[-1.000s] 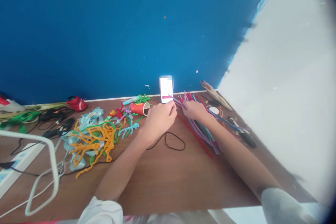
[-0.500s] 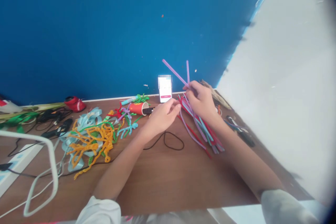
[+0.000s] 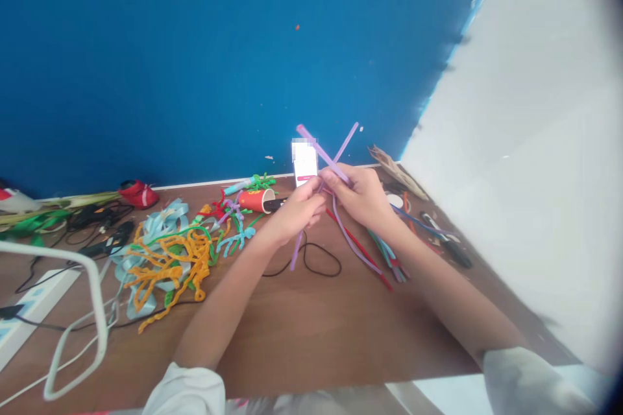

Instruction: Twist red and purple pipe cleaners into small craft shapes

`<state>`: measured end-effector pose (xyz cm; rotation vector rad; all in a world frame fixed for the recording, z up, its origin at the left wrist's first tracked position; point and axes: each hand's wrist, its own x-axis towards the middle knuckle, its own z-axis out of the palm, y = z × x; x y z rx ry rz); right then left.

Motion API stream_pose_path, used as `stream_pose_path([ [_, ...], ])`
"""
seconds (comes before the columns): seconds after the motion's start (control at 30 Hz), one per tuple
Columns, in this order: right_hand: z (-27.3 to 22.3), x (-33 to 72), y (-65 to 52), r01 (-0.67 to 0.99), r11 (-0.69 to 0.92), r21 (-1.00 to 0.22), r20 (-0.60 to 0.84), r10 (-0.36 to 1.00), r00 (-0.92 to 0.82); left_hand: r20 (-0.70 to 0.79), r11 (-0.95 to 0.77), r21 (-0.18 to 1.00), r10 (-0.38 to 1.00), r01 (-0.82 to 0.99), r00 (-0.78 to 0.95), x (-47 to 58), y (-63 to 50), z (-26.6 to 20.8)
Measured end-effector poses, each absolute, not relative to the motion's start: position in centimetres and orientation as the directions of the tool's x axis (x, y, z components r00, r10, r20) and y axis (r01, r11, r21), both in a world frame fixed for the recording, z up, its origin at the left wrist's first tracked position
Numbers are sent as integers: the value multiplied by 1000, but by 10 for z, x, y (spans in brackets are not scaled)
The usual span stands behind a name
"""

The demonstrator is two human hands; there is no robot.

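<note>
Two purple pipe cleaners cross in the air above the table. My right hand [image 3: 363, 198] is closed on the thicker-looking purple pipe cleaner [image 3: 318, 149], whose far end points up and left. The fingers of my left hand [image 3: 302, 211] are closed round the other one, a thin purple pipe cleaner [image 3: 346, 141]; its lower end comes out below that hand. Both hands nearly touch at the fingertips. Under my right forearm lies a bundle of red, teal and purple pipe cleaners [image 3: 384, 249], partly hidden. A lit phone [image 3: 305, 165] stands upright behind my left hand.
A red paper cup [image 3: 256, 200] lies on its side left of the phone. Tangled orange pipe cleaners [image 3: 180, 259] and light-blue ribbon [image 3: 141, 301] spread over the left side, near a white power strip [image 3: 39, 305]. A black cable [image 3: 324, 269] loops mid-table. A marker [image 3: 452, 249] lies at right.
My right hand has come down and left from above the bundle with the purple pipe cleaners. My left hand has closed on one of them, and the two now cross.
</note>
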<state>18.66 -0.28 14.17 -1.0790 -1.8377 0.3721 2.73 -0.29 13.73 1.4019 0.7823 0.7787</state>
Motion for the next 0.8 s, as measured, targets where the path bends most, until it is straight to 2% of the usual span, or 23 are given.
stream_pose_path([
  [0.23, 143, 191, -1, 565, 545, -620, 536, 820, -203, -36, -54, 986, 853, 157, 520, 23, -2, 134],
  [0.43, 139, 187, -3, 687, 502, -525, 534, 823, -194, 82, -139, 988, 833, 62, 548, 24, -6, 141],
  [0.57, 134, 182, -5, 747, 510, -428, 577, 790, -209, 129, -167, 985, 873, 41, 471, 29, -4, 134],
  [0.8, 137, 183, -5, 679, 597, -427, 553, 767, -326, 179, -295, 935, 871, 196, 457, 28, 8, 123],
])
